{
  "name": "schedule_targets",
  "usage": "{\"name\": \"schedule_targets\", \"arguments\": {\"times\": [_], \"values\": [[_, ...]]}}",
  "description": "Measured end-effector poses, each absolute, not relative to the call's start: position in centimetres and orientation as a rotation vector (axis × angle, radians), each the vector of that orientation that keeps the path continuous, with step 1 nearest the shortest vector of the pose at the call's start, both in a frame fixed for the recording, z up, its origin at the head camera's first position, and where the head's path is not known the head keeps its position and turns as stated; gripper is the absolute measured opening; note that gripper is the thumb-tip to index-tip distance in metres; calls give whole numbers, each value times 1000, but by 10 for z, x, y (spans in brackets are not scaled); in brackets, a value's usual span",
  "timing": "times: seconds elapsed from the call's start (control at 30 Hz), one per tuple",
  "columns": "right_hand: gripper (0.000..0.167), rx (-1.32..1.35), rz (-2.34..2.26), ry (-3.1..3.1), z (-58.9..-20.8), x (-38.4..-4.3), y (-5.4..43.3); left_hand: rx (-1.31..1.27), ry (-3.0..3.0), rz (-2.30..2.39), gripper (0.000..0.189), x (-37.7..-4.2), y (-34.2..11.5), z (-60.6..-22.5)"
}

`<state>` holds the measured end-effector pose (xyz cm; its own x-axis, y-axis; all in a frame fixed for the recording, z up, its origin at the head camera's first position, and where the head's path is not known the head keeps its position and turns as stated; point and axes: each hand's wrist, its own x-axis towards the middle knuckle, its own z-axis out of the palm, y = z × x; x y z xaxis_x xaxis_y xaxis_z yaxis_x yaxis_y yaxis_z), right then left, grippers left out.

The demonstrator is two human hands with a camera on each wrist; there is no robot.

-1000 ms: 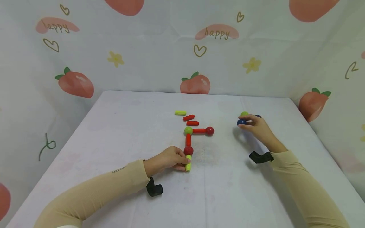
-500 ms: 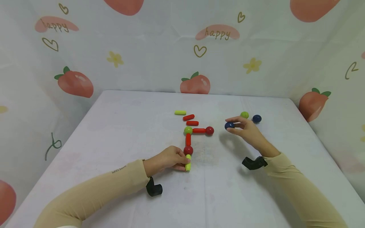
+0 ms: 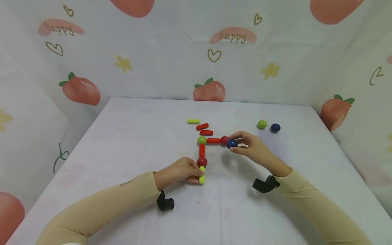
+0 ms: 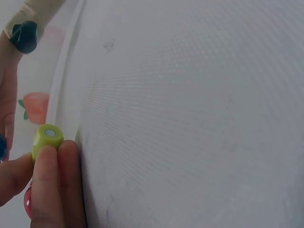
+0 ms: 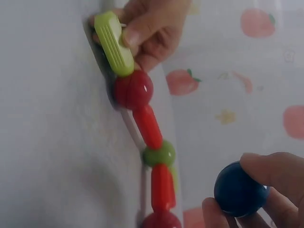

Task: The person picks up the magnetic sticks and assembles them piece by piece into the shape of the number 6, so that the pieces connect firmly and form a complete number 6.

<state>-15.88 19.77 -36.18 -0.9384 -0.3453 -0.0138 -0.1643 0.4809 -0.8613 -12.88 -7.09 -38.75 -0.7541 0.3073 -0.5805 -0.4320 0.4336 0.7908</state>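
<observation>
Between thumb and fingers, my left hand [image 3: 180,171] pinches a yellow-green magnetic rod [image 3: 201,179], whose far end meets a red ball [image 3: 202,161]. From that ball a red rod [image 3: 202,150] runs up to a green ball [image 3: 201,140]. A second red rod [image 3: 213,140] goes right from there to another red ball [image 3: 224,140]. My right hand [image 3: 254,149] holds a dark blue ball [image 5: 241,189] by its fingertips, above the table beside the right-hand red ball. A metal disc shows on the yellow-green rod's near end in the left wrist view.
Two loose red rods [image 3: 206,132] and a yellow-green rod [image 3: 193,121] lie behind the joined pieces. At the back right of the white table [image 3: 147,136] rest a green ball [image 3: 261,124] and another dark blue ball [image 3: 275,128]. A printed cloth [image 3: 165,51] hangs behind.
My right hand has carried the dark blue ball left and nearer, from the loose balls at the back right to the right-hand red ball. The left hand has stayed put with its rod.
</observation>
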Motion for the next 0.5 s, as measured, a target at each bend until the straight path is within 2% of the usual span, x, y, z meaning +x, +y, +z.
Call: {"name": "schedule_targets", "arguments": {"times": [0.2, 0.5], "values": [[38, -454, -1440, 2439, -363, -148, 180, -124, 1999, 1366, 18, -130, -71, -387], [36, -655, -1459, 2312, -370, -133, 162, -112, 2019, 1338, 19, -130, -70, -387]]}}
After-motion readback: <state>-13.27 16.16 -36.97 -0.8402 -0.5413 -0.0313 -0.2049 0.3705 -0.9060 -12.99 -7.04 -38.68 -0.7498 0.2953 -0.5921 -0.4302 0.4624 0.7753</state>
